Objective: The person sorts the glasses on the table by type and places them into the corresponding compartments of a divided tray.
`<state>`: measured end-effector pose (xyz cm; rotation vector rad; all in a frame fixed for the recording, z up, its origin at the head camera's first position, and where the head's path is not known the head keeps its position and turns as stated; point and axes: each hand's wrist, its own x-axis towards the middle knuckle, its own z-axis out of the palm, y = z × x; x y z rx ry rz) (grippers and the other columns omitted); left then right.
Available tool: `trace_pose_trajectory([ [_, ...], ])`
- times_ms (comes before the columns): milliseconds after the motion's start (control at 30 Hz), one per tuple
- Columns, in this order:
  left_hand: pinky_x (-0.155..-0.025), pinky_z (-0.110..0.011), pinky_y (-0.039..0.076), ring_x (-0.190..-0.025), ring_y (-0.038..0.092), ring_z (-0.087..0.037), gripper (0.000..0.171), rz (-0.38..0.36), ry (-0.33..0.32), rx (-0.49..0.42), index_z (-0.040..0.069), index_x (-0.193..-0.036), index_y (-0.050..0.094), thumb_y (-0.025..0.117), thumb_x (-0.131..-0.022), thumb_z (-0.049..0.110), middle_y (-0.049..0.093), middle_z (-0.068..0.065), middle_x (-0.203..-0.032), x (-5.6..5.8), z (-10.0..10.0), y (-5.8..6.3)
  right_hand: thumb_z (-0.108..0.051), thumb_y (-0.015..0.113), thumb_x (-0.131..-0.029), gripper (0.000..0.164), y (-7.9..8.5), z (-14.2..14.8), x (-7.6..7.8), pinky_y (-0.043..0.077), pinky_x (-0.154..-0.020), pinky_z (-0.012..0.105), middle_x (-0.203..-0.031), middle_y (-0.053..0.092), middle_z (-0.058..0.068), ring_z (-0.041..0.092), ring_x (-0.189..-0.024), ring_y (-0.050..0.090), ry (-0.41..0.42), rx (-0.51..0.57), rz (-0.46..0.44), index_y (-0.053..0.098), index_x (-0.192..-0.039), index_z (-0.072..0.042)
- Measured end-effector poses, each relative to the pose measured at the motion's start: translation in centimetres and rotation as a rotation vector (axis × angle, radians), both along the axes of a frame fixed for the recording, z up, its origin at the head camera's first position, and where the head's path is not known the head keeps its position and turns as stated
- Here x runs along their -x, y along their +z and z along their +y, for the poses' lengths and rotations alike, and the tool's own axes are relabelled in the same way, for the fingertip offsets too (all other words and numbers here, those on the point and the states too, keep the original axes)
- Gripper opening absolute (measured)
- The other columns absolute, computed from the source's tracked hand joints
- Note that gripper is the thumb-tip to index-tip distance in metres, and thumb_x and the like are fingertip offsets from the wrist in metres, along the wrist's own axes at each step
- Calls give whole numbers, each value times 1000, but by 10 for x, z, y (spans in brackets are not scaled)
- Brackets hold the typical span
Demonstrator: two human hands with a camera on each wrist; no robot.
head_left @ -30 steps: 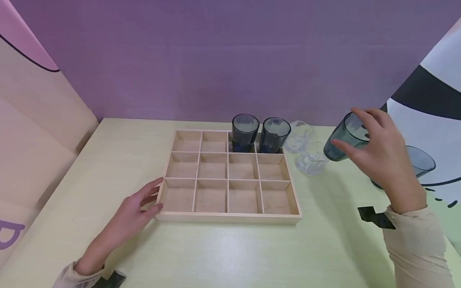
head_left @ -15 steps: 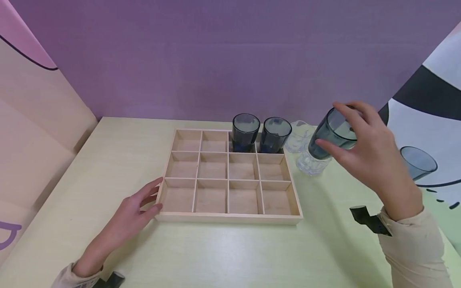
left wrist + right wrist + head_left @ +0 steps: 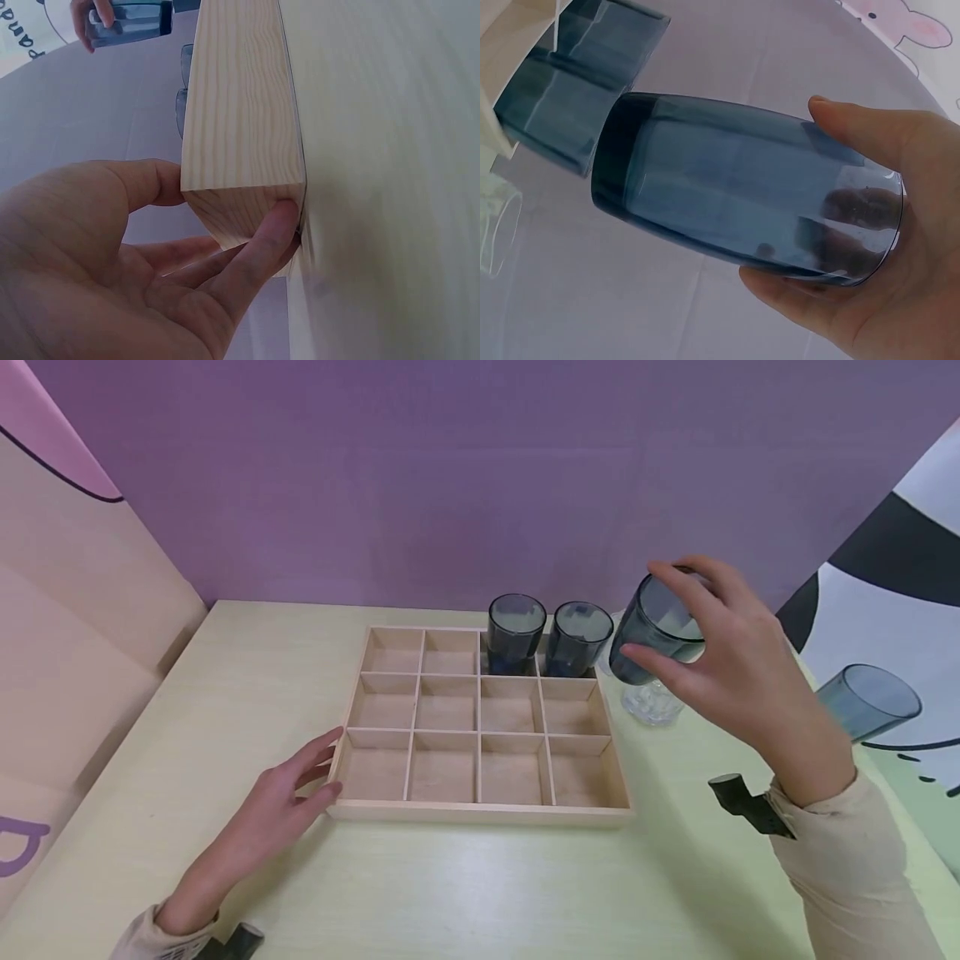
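My right hand [image 3: 738, 668] grips a blue glass tumbler [image 3: 641, 631] near its rim, thumb on one side and fingers on the other. The tumbler is tilted and raised beside the back right corner of a divided wooden tray [image 3: 480, 814]. Two dark blue tumblers, a left one [image 3: 516, 639] and a right one [image 3: 577, 643], stand in the tray's back right compartments. My left hand [image 3: 277, 802] holds the tray's front left corner. Its fingers [image 3: 274, 232] lie against the tray's end in the left wrist view.
A clear glass vessel [image 3: 652, 702] stands right of the tray, below the held tumbler; another clear one behind is mostly hidden. Another blue tumbler [image 3: 870, 702] is at the far right, partly behind my right wrist. A purple wall [image 3: 337, 485] rises behind the table.
My right hand has carried the blue tumbler leftward, from the right of the clear glasses to beside the tray's back right corner. My left hand keeps its place on the tray.
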<state>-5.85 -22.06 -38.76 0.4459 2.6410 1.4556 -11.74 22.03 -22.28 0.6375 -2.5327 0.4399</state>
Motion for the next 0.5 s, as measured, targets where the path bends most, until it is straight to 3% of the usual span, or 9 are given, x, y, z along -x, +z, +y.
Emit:
trace_pose_trajectory([
  [233,-84,-42,57,-121,59,-42,60,-3,4,9,8,-154,35,61,-99,10,53,-26,-141,-1,1,1,-16,90,-74,83,2,-11,5,46,-82,50,-142,48,17,36,-118,53,77,18,48,50,-147,-11],
  [500,-83,-42,58,-121,59,-43,61,12,3,17,8,-154,36,61,-99,10,52,-26,-142,0,1,0,-20,87,-77,80,3,-28,14,47,-87,51,-141,48,16,33,-118,54,129,9,41,49,-147,-12],
])
